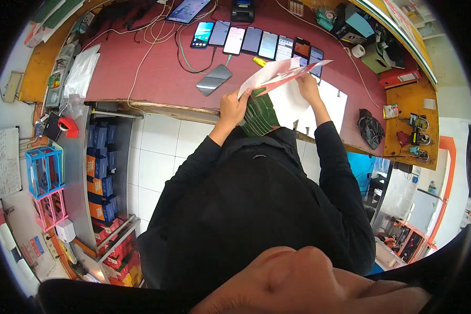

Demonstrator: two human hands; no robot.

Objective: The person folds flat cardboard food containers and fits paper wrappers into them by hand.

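Observation:
Both my hands grip a red-and-white sheet (280, 75), raised at the table's front edge. It looks like thin folded paper or card; I cannot tell if it is a bag or a booklet. My left hand (233, 109) is closed on its left end, and my right hand (309, 88) pinches its right side. Below the sheet hangs a dark green piece with pale lines (260, 114), close to my left hand. A large white sheet (332, 102) lies on the table under my right hand. A yellow object (259, 62) shows just behind the held sheet.
Several phones stand in a row on the red table (141, 83), one of them a lit blue phone (202, 35). A grey phone (214, 79) lies nearer. A tablet (189, 9), loose cables and a black plastic bag (370, 128) are around. Boxes (100, 183) fill shelves at left.

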